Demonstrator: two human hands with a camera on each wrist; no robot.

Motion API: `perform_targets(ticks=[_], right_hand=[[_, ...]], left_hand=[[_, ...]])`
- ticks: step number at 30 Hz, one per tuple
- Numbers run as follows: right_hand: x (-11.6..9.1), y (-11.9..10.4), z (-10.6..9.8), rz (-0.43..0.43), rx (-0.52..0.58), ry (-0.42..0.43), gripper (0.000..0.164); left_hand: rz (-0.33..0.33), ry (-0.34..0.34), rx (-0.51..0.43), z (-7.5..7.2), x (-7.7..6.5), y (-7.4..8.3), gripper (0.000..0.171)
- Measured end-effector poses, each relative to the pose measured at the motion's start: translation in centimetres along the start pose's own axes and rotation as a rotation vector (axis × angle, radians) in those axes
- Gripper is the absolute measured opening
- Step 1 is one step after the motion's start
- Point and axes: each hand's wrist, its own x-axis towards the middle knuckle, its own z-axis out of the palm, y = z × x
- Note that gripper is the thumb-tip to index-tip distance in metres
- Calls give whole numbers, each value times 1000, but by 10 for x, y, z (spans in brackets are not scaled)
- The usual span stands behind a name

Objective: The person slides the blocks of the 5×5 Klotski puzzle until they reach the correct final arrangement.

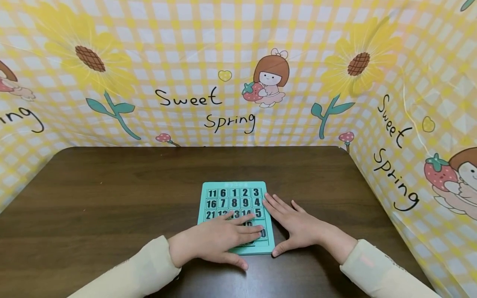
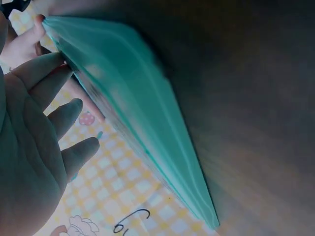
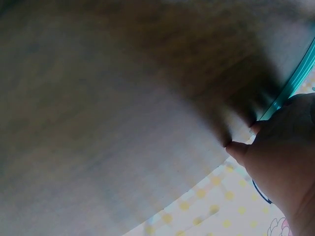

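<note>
Left hand (image 1: 223,236), fingers spread straight, is over the number board (image 1: 257,251); right hand (image 1: 298,227), fingers extended, touches the board's right edge, hands apart!

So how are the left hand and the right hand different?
The left hand lies over the number board, covering part of it; the right hand is at the board's right edge, mostly over the table. The left hand's thumb sticks out past the board's near edge, while the right hand's thumb is by its near right corner. Both come out of pale sleeves.
</note>
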Motion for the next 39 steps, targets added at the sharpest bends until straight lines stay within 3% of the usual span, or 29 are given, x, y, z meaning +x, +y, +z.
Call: perform_targets(ticks=[8,13,28,35,39], right_hand=[[1,1,0,0,18,-3,125],[1,-1,1,-10,32,-2,124],[0,-1,0,-8,23,11,125],[0,-1,0,-9,22,16,125],[0,0,0,-4,19,14,125]], left_hand=[[-61,-29,-25,-2,8,-13,77],[-59,-30,-24,-2,3,-12,78],[59,73,-28,-3,-27,-3,66],[109,124,19,4,-26,-3,60],[115,119,20,4,-20,-1,59]])
